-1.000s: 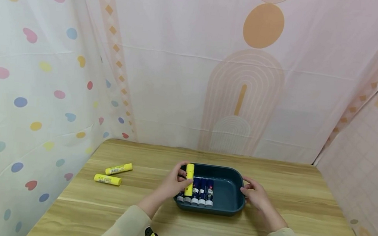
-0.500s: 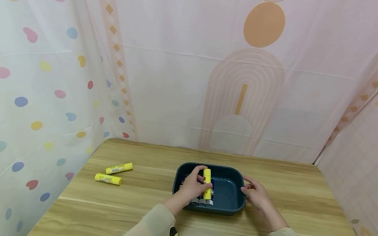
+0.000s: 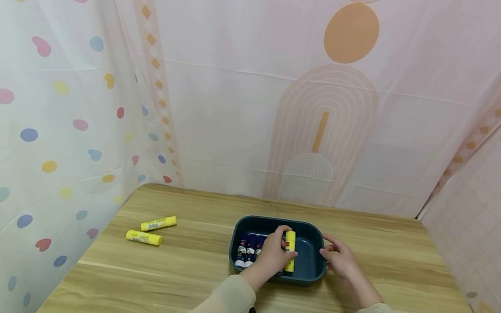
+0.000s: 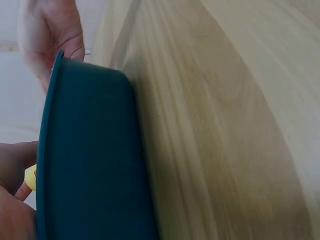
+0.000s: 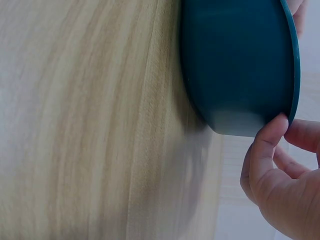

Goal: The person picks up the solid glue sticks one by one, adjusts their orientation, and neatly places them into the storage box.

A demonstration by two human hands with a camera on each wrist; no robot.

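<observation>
My left hand (image 3: 272, 252) pinches a yellow glue stick (image 3: 290, 252) inside the dark teal tray (image 3: 308, 282), just right of the blue glue sticks (image 3: 250, 251). Those lie side by side along the tray's left part, white ends toward me; my left hand covers some of them. At the tray's right end, my right hand (image 3: 341, 258) pinches the rim between thumb and fingers, which the right wrist view shows close up, with the thumb (image 5: 272, 131) against the outer wall. The left wrist view shows mostly the tray's outer side (image 4: 95, 150), with a bit of the yellow glue stick (image 4: 31, 177).
Two more yellow glue sticks, one nearer (image 3: 144, 238) and one farther (image 3: 158, 223), lie on the left of the wooden table (image 3: 192, 211). Patterned curtains (image 3: 217, 124) hang behind and along both sides.
My left hand has carried the yellow glue stick rightward across the tray, from over the blue glue sticks to their right side, and lower. My right hand has stayed on the rim.
</observation>
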